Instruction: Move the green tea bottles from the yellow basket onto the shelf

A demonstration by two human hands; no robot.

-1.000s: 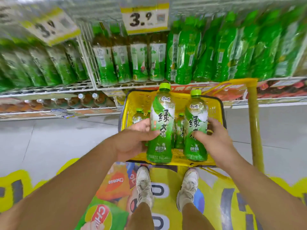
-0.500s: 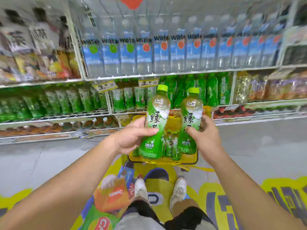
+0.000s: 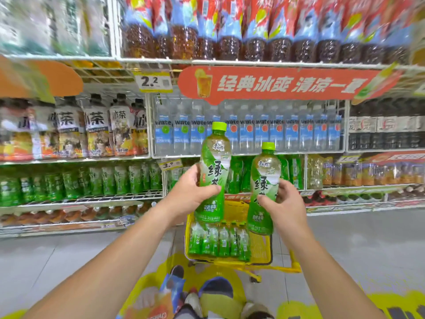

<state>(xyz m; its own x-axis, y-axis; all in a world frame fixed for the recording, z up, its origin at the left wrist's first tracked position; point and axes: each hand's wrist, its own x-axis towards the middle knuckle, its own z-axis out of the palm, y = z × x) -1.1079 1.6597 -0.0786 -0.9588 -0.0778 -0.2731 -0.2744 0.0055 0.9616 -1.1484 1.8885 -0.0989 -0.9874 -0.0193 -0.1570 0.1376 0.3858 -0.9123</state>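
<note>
My left hand [image 3: 189, 194] grips a green tea bottle [image 3: 215, 162] by its middle and holds it upright, raised in front of the water shelf. Around a second green tea bottle [image 3: 264, 180], held a little lower and to the right, my right hand [image 3: 284, 206] is wrapped. Below both hands the yellow basket [image 3: 262, 249] stands on the floor with several more green tea bottles [image 3: 218, 241] upright inside. The green tea shelf [image 3: 92, 199] runs behind at hand height, lined with green bottles.
Shelves above hold water bottles [image 3: 253, 132], dark tea bottles [image 3: 96, 125] and red-labelled iced tea [image 3: 253, 42]. A red promotional banner [image 3: 287, 85] hangs over the water row. The basket's yellow handle [image 3: 287, 269] lies low to the right. My shoes stand on a printed floor sticker [image 3: 149, 293].
Both hands lifted their bottles up out of the basket to shelf height. The view tilted upward and back, so the higher shelves came into sight and the basket looks farther away.
</note>
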